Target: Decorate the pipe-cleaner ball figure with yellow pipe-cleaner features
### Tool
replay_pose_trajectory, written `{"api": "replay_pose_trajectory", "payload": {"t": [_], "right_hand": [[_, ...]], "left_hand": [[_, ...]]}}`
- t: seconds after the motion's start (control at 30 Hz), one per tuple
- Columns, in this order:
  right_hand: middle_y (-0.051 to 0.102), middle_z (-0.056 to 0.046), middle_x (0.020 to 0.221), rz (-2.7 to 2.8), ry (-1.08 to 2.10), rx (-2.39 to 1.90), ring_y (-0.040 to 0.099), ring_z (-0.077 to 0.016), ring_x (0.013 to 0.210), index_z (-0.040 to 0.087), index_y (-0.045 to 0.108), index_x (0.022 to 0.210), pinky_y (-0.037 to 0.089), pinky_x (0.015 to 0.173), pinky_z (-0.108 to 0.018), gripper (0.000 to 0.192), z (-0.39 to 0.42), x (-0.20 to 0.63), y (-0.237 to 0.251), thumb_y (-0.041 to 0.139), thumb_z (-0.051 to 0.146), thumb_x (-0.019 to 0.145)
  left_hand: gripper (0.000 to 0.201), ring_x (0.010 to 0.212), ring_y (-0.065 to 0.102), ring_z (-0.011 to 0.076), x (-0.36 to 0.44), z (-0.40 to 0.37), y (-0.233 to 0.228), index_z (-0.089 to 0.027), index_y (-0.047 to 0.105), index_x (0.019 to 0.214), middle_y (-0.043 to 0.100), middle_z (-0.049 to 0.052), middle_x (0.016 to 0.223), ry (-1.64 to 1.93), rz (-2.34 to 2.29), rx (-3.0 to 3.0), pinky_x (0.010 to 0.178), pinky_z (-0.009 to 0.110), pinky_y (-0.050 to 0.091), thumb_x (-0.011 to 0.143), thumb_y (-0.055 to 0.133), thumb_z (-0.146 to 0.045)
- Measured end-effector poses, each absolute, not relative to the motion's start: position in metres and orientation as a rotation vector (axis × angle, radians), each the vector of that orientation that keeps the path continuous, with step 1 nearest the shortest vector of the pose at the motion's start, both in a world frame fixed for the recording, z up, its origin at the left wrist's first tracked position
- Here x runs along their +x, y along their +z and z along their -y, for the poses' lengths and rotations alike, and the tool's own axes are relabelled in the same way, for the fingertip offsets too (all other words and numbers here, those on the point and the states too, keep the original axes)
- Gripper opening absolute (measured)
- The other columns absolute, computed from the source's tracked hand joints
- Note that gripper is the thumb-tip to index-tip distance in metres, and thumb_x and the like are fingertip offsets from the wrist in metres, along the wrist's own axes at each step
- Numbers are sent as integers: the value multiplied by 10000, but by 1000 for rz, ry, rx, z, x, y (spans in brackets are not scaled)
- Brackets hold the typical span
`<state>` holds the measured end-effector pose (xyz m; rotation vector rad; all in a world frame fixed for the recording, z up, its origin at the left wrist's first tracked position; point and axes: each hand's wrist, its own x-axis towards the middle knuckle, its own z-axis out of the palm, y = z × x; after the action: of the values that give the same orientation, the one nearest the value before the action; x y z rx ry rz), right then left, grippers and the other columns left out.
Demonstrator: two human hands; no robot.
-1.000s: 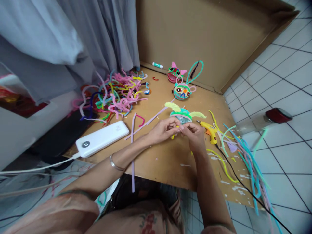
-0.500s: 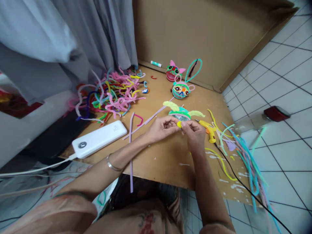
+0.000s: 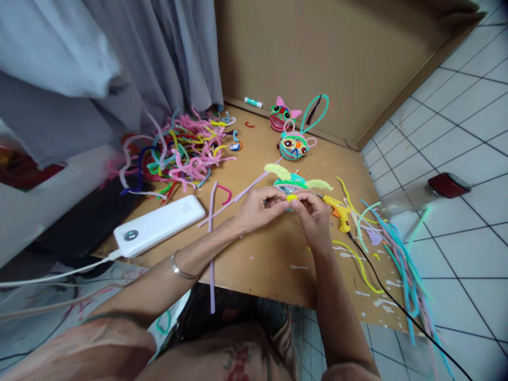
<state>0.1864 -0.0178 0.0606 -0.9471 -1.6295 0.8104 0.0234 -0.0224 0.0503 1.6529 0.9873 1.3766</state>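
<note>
A short yellow fuzzy pipe-cleaner piece (image 3: 292, 198) is pinched between the left hand (image 3: 260, 208) and the right hand (image 3: 315, 216), fingers clamped on it — lying crosswise, just in front of the round teal pipe-cleaner figure with yellow-green ears (image 3: 296, 183) on the brown cardboard tabletop (image 3: 270, 254).

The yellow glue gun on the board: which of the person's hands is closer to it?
Right. The right hand sits just beside the glue gun; the left hand is farther off, beyond the right.
</note>
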Motion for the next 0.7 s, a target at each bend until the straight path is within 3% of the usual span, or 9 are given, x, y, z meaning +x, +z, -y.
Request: {"api": "replay_pose_trajectory", "payload": {"t": [0.1,0.27,0.43,0.7], "right_hand": [[650,1,780,1738,801,-991,592,-149,761,216,621,777,474,736,-289,175,20,189,61,630,368,863],[653,18,678,1742,901,-1017,606,-133,653,213,593,750,486,654,-265,236,23,187,63,636,416,863],[645,15,646,1659,1082,-995,619,-132,645,206,597,766,499,654,-270,279,23,184,65,673,468,828],[568,44,606,1536,1080,-1081,470,-80,525,197,593,750,391,510,-216,295,22,183,66,725,461,744]], "left_hand": [[332,630,522,101,22,21,51,-134,728,974,663,33,765,1400,-962,1627,603,225,421,783,728,-405],[240,742,614,150,19,15,48,-155,769,799,725,74,805,1405,-818,1647,680,260,462,819,705,-386],[209,650,571,118,20,16,47,-147,758,783,686,42,704,1429,-878,1578,624,238,439,832,681,-335],[227,548,517,88,24,18,49,-121,704,790,618,6,626,1268,-947,1411,542,214,389,797,668,-344]]}}
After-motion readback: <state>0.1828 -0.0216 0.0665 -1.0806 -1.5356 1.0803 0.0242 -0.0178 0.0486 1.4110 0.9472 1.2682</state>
